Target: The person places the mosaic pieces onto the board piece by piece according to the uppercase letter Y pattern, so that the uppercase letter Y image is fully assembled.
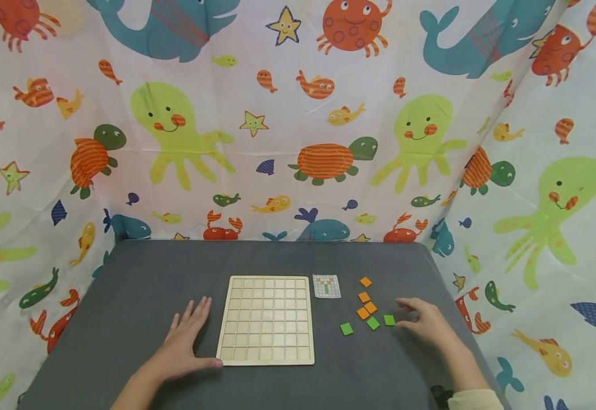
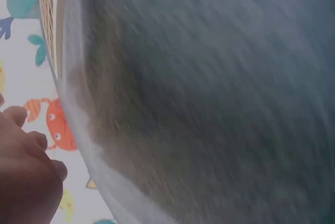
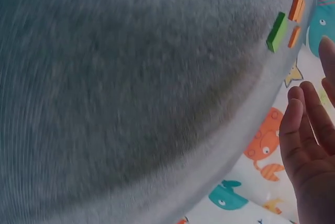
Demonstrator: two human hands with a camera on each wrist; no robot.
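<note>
A square wooden grid board (image 1: 266, 320) lies flat on the table, its cells bare. My left hand (image 1: 185, 344) is spread at the board's left side, thumb tip right at the near-left corner. To the right of the board are three green square tiles (image 1: 372, 323) and several orange square tiles (image 1: 363, 297). My right hand (image 1: 426, 322) is just right of the nearest green tile (image 1: 389, 320), fingers loosely bent with nothing between them. In the right wrist view, that hand (image 3: 309, 140) appears at the right edge, below some tiles (image 3: 277, 32).
A small printed card (image 1: 326, 286) with a coloured grid pattern lies against the board's upper right side. The dark grey tabletop (image 1: 175, 273) ends at a curtain (image 1: 288, 125) printed with sea animals, which surrounds the back and sides.
</note>
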